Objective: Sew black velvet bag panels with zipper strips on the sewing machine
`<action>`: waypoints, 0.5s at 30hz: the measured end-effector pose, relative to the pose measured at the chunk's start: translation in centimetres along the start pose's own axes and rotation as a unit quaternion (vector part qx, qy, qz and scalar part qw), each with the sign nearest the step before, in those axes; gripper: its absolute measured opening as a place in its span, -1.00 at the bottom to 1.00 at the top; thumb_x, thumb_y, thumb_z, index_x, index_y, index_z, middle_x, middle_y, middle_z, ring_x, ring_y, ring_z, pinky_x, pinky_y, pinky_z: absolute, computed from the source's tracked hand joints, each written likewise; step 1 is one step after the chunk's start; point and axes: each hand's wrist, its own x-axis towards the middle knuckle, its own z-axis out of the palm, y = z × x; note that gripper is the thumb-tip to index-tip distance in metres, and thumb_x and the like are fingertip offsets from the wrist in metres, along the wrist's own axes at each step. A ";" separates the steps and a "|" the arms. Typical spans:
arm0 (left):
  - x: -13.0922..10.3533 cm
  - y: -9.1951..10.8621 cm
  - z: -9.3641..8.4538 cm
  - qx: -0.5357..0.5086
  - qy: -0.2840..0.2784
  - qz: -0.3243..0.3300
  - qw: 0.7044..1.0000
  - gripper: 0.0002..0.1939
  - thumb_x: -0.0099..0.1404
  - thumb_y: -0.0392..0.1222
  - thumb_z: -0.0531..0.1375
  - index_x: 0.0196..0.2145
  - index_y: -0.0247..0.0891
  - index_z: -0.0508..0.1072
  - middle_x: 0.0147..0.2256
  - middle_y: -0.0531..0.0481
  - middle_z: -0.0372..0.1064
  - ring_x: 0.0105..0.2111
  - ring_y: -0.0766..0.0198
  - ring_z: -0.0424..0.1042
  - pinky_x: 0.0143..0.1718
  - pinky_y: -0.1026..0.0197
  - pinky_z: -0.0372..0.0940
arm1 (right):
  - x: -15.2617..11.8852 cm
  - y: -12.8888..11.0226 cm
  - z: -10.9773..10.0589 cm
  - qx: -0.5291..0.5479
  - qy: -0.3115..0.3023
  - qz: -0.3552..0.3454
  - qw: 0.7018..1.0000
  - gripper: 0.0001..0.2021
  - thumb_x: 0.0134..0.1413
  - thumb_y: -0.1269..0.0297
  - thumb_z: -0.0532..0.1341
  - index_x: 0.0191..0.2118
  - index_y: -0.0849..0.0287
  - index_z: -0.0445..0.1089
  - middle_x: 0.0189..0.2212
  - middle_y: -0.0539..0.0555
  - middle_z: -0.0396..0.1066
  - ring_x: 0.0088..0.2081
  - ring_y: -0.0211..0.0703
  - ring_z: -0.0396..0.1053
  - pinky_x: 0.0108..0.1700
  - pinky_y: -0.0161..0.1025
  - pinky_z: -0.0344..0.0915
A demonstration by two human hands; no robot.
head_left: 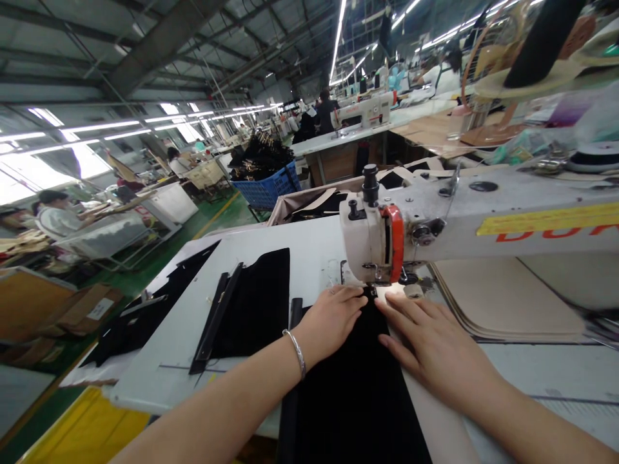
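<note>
A black fabric piece (358, 393) runs from the table's near edge up to the needle area of a white sewing machine (360, 238). My left hand (336, 319), with a silver bangle at the wrist, lies on the fabric's left side, fingers extended toward the presser foot. On the right, my right hand (428, 328) rests flat with its fingers spread, fingertips at the fabric's edge near the foot. Under that hand a pale beige strip (435, 422) lies along the black fabric. The needle itself cannot be made out.
Left of my hands, another black piece (261, 303) with a dark strip lies on the white table (314, 241). Stacked beige panels (507, 299) sit under the machine arm. Beyond are a blue crate (268, 187) of black pieces and a seated person (60, 216).
</note>
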 end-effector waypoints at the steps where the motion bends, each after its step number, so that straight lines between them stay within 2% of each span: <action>1: 0.0 -0.1 0.2 0.002 0.002 0.001 1.000 -0.69 0.42 -0.26 0.01 0.07 -0.23 0.36 0.13 -0.07 0.31 0.14 0.17 0.26 0.22 0.02 0.14 | 0.0 0.0 0.0 0.000 -0.002 0.001 1.000 -0.49 0.22 -0.02 0.06 0.22 0.06 0.20 0.08 0.16 0.31 0.06 0.07 0.25 0.04 0.08 0.24; 6: 0.5 -0.5 0.8 -0.008 0.015 0.016 1.000 -0.70 0.42 -0.27 0.00 0.05 -0.25 0.37 0.13 -0.08 0.30 0.17 0.19 0.23 0.24 0.05 0.13 | 0.2 0.1 0.0 0.003 -0.013 0.002 1.000 -0.49 0.23 -0.02 0.05 0.23 0.06 0.19 0.10 0.14 0.30 0.08 0.07 0.23 0.07 0.09 0.23; 9: 0.4 -0.2 0.3 -0.006 0.000 0.003 1.000 -0.66 0.40 -0.34 -0.01 0.08 -0.26 0.35 0.18 -0.10 0.25 0.21 0.17 0.19 0.28 -0.02 0.07 | 0.2 -0.1 -0.2 0.004 -0.011 0.003 1.000 -0.50 0.23 -0.01 0.06 0.21 0.07 0.21 0.09 0.14 0.31 0.08 0.08 0.24 0.08 0.10 0.24; 12: -1.6 1.7 -1.1 -0.019 -0.038 0.011 0.999 -0.63 0.38 -0.35 0.02 0.11 -0.22 0.33 0.20 -0.10 0.21 0.25 0.14 0.12 0.32 -0.10 -0.03 | -1.6 -1.0 -0.7 0.013 0.003 -0.005 1.000 -0.55 0.23 0.05 0.09 0.17 0.06 0.27 0.09 0.11 0.33 0.09 0.04 0.26 0.11 0.07 0.26; 15: -5.5 4.9 -2.0 -0.052 -0.099 0.096 0.989 -0.64 0.37 -0.11 0.13 0.10 -0.16 0.33 0.20 -0.07 0.22 0.26 0.17 0.12 0.34 -0.06 -0.10 | -5.5 -2.8 -1.4 0.037 0.039 -0.034 0.998 -0.55 0.17 0.10 0.16 0.17 0.01 0.28 0.08 0.05 0.36 0.08 0.01 0.32 0.08 0.02 0.33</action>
